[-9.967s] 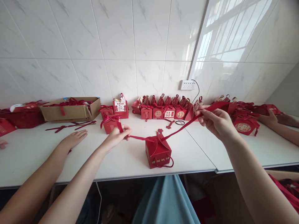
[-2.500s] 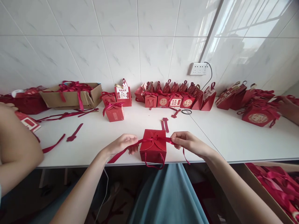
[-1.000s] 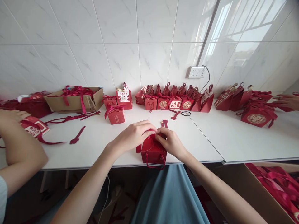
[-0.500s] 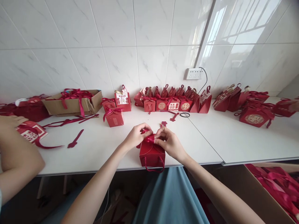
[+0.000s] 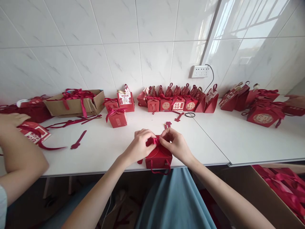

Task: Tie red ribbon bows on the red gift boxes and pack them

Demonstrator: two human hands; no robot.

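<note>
A small red gift box stands at the table's front edge, its twisted cord handle hanging down the near side. On its top is a red ribbon, bunched in a knot or bow. My left hand pinches the ribbon from the left, and my right hand pinches it from the right. Both hands are closed, with thumbs and forefingers almost meeting over the lid. The ribbon's exact shape is partly hidden by the fingers.
Rows of red gift boxes line the tiled wall. A cardboard box of ribbons stands back left, another carton below right. A co-worker's arm reaches in at left; another person's hand is far right. A black ring lies mid-table.
My hands have drawn closer together over the ribbon. The gift box appears slightly further right and the view has shifted a little.
</note>
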